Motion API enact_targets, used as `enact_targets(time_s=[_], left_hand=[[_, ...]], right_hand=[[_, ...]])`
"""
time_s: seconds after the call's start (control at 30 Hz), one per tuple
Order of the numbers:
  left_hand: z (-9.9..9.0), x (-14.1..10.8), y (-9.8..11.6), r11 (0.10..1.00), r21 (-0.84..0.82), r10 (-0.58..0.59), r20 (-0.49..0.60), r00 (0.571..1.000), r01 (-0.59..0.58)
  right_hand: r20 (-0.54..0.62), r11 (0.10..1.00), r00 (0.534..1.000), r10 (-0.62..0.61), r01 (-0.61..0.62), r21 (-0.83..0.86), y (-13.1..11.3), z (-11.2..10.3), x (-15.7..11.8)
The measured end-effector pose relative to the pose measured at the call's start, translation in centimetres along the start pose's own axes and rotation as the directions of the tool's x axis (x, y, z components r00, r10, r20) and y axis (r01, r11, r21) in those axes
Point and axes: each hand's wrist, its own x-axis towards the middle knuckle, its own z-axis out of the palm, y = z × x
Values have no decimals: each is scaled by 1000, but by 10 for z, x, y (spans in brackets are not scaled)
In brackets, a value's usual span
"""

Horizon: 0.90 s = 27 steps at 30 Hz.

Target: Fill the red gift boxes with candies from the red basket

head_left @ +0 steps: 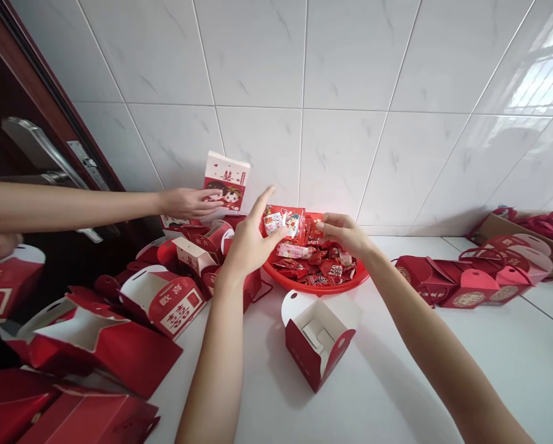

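My left hand [257,239] is over the left side of a red plastic basin [320,290], its thumb pressed on a red candy packet [295,221] with a cartoon print and one finger stretched upward. With fingers pinched, my right hand [347,233] grips a small red wrapped candy [314,229] at the basin's back. Red-wrapped candies [332,271] and a pink-wrapped piece [294,250] fill the basin. In front of it, a red gift box [304,353] stands on the white surface with its flaps open and a white inside.
Another person's hand [191,202] at left holds a printed red-and-white box [228,169]. Several red gift boxes [165,302] crowd the left side. At right stand closed red boxes [471,287] and a cardboard carton [498,229]. A tiled wall [341,74] rises behind.
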Motion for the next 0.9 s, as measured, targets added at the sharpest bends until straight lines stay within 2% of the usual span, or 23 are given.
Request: enact_targets(time_s=[0.07,0.13,0.27,0.4,0.5,0.6,0.67,0.73,0.77,0.9], left_hand=[[3,1,1,1000,22,4,47,999,-5],[7,2,2,1000,28,-15,88,996,12],[17,1,7,1000,-1,-22,100,995,23],[26,-1,13,996,-82,-15,158,987,28],[29,-1,16,995,-94,-12,177,984,29],[28,0,14,995,-93,-29,119,992,40],[26,1,11,995,-84,-47,51,998,52],[22,1,8,996,-64,-62,-4,998,62],[20,2,7,996,-53,-67,-29,997,65],[14,2,6,997,-48,-64,-86,994,60]], right_hand=[[-77,966,997,3,17,259,-6,2,-12],[-113,941,994,3,35,338,-13,6,-21],[-68,965,996,-49,65,256,-29,16,-31],[-23,977,996,-87,90,192,-42,28,-34],[-17,976,996,-91,93,199,-42,31,-34],[-25,977,995,-97,100,188,-33,24,-30],[-5,995,997,-76,76,72,-22,17,-22],[74,983,997,21,-7,-186,-9,14,-11],[131,940,987,96,-47,-337,-3,14,-5],[252,861,933,258,-104,-498,18,28,12]])
